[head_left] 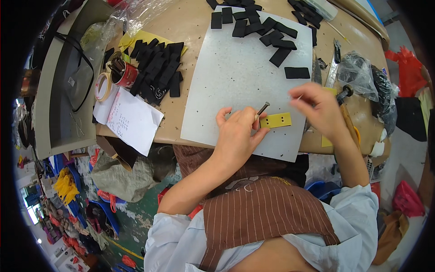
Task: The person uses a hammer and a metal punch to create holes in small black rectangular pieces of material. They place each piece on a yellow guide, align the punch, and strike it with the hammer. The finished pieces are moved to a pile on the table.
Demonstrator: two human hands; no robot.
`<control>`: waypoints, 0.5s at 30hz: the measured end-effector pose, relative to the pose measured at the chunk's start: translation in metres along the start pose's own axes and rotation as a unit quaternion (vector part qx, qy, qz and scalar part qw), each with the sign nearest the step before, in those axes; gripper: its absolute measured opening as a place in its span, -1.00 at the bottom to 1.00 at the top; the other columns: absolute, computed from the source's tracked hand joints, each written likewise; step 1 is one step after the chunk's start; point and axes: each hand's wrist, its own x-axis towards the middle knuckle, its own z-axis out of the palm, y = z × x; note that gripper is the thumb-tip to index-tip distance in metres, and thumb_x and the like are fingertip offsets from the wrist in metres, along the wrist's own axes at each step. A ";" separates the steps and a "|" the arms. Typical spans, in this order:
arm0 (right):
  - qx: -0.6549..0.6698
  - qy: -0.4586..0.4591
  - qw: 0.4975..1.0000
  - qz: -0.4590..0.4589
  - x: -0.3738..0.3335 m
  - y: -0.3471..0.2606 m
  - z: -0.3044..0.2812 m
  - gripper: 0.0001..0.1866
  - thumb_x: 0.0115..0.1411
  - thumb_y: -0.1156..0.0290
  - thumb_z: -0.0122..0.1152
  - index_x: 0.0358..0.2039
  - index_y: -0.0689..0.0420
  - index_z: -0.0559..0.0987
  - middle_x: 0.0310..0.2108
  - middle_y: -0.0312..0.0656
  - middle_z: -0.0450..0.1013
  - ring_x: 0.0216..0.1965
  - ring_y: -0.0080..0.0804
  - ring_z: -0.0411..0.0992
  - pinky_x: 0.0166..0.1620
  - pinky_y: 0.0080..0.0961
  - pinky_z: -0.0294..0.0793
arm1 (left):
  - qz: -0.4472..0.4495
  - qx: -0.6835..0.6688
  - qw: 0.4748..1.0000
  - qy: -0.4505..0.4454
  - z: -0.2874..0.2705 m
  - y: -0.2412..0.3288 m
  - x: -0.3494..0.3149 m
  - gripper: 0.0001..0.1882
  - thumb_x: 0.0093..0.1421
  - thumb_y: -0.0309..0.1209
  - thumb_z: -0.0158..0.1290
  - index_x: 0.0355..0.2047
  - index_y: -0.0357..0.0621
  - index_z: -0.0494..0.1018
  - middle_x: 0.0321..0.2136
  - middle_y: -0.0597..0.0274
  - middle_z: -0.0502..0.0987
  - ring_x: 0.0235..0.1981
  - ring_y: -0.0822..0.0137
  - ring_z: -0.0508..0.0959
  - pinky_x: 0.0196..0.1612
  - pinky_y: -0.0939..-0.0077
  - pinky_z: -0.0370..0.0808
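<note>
My left hand (239, 133) is closed round a dark metal hole punch (264, 108), which tilts with its head up to the right. Its lower end is hidden by my fingers. Beside those fingers a yellow strip (282, 119) with several small dark holes lies on the white board (222, 97). To the right, my right hand (317, 106) hovers over the board's edge, slightly blurred, its fingers curled and a gap between thumb and forefinger. No held thing shows in it. Nearest to it is a hammer (346, 91) with a dark head, lying on the table.
Short black strips (272, 38) lie scattered on the board's far part, and more black strips (158, 68) are piled at left. By them stand a red tin (127, 76), a tape roll (103, 86) and a notepad (133, 120). A cutter knife (337, 51) and plastic bags (358, 72) lie right.
</note>
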 end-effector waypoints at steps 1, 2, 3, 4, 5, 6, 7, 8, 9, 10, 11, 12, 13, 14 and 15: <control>-0.016 0.023 0.999 -0.037 -0.003 0.005 -0.009 -0.81 0.08 0.49 0.33 -0.26 0.21 0.61 -0.37 -0.14 0.50 -0.39 -0.44 0.48 -0.32 -0.51 0.44 | 0.000 0.003 1.000 -0.002 0.000 0.000 0.000 -0.70 0.02 -0.43 0.32 -0.26 -0.10 0.47 -0.59 0.48 0.31 -0.42 0.44 0.51 0.13 0.20 0.12; -0.032 0.046 0.996 -0.073 -0.006 0.008 -0.016 -0.79 0.06 0.51 0.33 -0.25 0.20 0.61 -0.33 -0.13 0.50 -0.35 -0.39 0.48 -0.28 -0.49 0.45 | 0.000 0.006 1.000 -0.005 0.000 0.000 0.000 -0.70 0.02 -0.43 0.32 -0.26 -0.10 0.46 -0.58 0.48 0.32 -0.41 0.44 0.51 0.13 0.20 0.12; -0.048 0.068 0.990 -0.110 -0.008 0.010 -0.021 -0.76 0.03 0.53 0.34 -0.23 0.18 0.61 -0.29 -0.12 0.49 -0.31 -0.33 0.49 -0.24 -0.48 0.46 | 0.000 0.009 1.000 -0.007 0.000 0.000 -0.001 -0.70 0.02 -0.43 0.32 -0.26 -0.10 0.46 -0.58 0.48 0.33 -0.41 0.44 0.51 0.13 0.20 0.12; -0.065 0.045 0.990 -0.114 -0.016 0.010 -0.018 -0.74 -0.01 0.51 0.36 -0.24 0.14 0.62 -0.26 -0.15 0.49 -0.23 -0.22 0.47 -0.17 -0.44 0.45 | 0.003 0.007 1.000 -0.004 0.001 0.000 0.000 -0.71 0.02 -0.44 0.31 -0.26 -0.10 0.46 -0.58 0.47 0.33 -0.41 0.44 0.51 0.13 0.19 0.12; -0.080 0.043 0.985 -0.144 -0.022 0.012 -0.012 -0.74 -0.02 0.50 0.37 -0.25 0.13 0.63 -0.26 -0.16 0.49 -0.21 -0.22 0.46 -0.15 -0.42 0.46 | 0.005 0.005 1.000 -0.001 0.001 -0.001 -0.001 -0.71 0.02 -0.44 0.31 -0.27 -0.09 0.46 -0.58 0.47 0.33 -0.42 0.44 0.50 0.12 0.19 0.12; -0.096 0.040 0.979 -0.174 -0.028 0.017 -0.003 -0.74 -0.03 0.48 0.39 -0.26 0.11 0.63 -0.25 -0.17 0.49 -0.19 -0.21 0.46 -0.14 -0.40 0.46 | 0.007 0.003 1.000 0.002 0.002 -0.002 -0.001 -0.71 0.02 -0.44 0.31 -0.27 -0.09 0.46 -0.58 0.47 0.32 -0.42 0.44 0.50 0.12 0.19 0.12; -0.110 0.036 0.972 -0.203 -0.031 0.022 0.005 -0.74 -0.04 0.47 0.40 -0.27 0.10 0.64 -0.24 -0.18 0.49 -0.17 -0.21 0.45 -0.13 -0.38 0.46 | 0.009 0.005 1.000 0.002 0.002 -0.002 -0.001 -0.71 0.02 -0.44 0.31 -0.26 -0.09 0.47 -0.58 0.48 0.32 -0.43 0.44 0.49 0.12 0.19 0.12; -0.141 0.062 0.961 -0.230 -0.031 0.027 0.012 -0.75 -0.06 0.45 0.42 -0.30 0.06 0.65 -0.19 -0.22 0.51 -0.11 -0.21 0.43 -0.09 -0.34 0.46 | 0.010 0.008 1.000 0.003 0.002 -0.001 -0.001 -0.70 0.01 -0.44 0.32 -0.25 -0.09 0.48 -0.59 0.48 0.32 -0.44 0.45 0.49 0.12 0.19 0.12; -0.149 0.076 0.956 -0.241 -0.031 0.030 0.015 -0.76 -0.07 0.45 0.42 -0.31 0.06 0.65 -0.17 -0.24 0.52 -0.10 -0.21 0.43 -0.08 -0.34 0.46 | 0.011 0.010 1.000 0.004 0.002 -0.001 -0.001 -0.69 0.01 -0.44 0.32 -0.24 -0.08 0.50 -0.59 0.48 0.32 -0.45 0.45 0.48 0.12 0.19 0.12; -0.156 0.089 0.950 -0.255 -0.029 0.032 0.017 -0.76 -0.08 0.45 0.42 -0.32 0.05 0.65 -0.16 -0.26 0.53 -0.09 -0.21 0.43 -0.07 -0.33 0.46 | 0.017 0.018 1.000 0.003 0.001 0.000 0.000 -0.68 0.00 -0.43 0.33 -0.22 -0.08 0.51 -0.60 0.48 0.31 -0.46 0.46 0.47 0.12 0.20 0.13; -0.162 0.103 0.944 -0.269 -0.028 0.034 0.019 -0.77 -0.08 0.45 0.42 -0.33 0.05 0.65 -0.15 -0.27 0.54 -0.09 -0.20 0.43 -0.07 -0.33 0.46 | 0.023 0.025 0.999 0.002 -0.001 0.001 0.000 -0.66 0.00 -0.42 0.33 -0.20 -0.07 0.52 -0.60 0.48 0.31 -0.47 0.46 0.47 0.11 0.20 0.14; -0.158 0.101 0.946 -0.265 -0.029 0.037 0.021 -0.77 -0.08 0.45 0.42 -0.34 0.04 0.65 -0.15 -0.30 0.55 -0.08 -0.21 0.42 -0.06 -0.33 0.46 | 0.029 0.033 0.999 0.001 -0.002 0.002 0.000 -0.65 -0.01 -0.42 0.34 -0.18 -0.07 0.53 -0.61 0.49 0.31 -0.48 0.47 0.46 0.10 0.20 0.15; -0.154 0.100 0.947 -0.264 -0.029 0.039 0.023 -0.78 -0.08 0.46 0.41 -0.35 0.03 0.65 -0.15 -0.32 0.55 -0.07 -0.21 0.42 -0.05 -0.33 0.46 | 0.035 0.033 0.999 0.001 -0.002 0.000 0.000 -0.64 -0.01 -0.41 0.34 -0.17 -0.06 0.53 -0.61 0.49 0.30 -0.49 0.47 0.46 0.10 0.21 0.16; -0.150 0.098 0.948 -0.262 -0.029 0.040 0.024 -0.79 -0.08 0.46 0.41 -0.35 0.02 0.66 -0.15 -0.34 0.56 -0.07 -0.21 0.42 -0.04 -0.33 0.46 | 0.041 0.032 0.999 0.001 -0.001 -0.003 -0.001 -0.62 -0.01 -0.40 0.35 -0.16 -0.06 0.54 -0.61 0.49 0.30 -0.49 0.48 0.45 0.09 0.22 0.17; -0.149 0.100 0.948 -0.261 -0.029 0.040 0.025 -0.79 -0.08 0.47 0.41 -0.36 0.02 0.66 -0.15 -0.35 0.56 -0.07 -0.21 0.42 -0.04 -0.34 0.46 | 0.047 0.031 0.998 0.000 -0.001 -0.005 -0.001 -0.61 -0.02 -0.39 0.35 -0.14 -0.05 0.54 -0.62 0.49 0.30 -0.50 0.48 0.45 0.08 0.23 0.19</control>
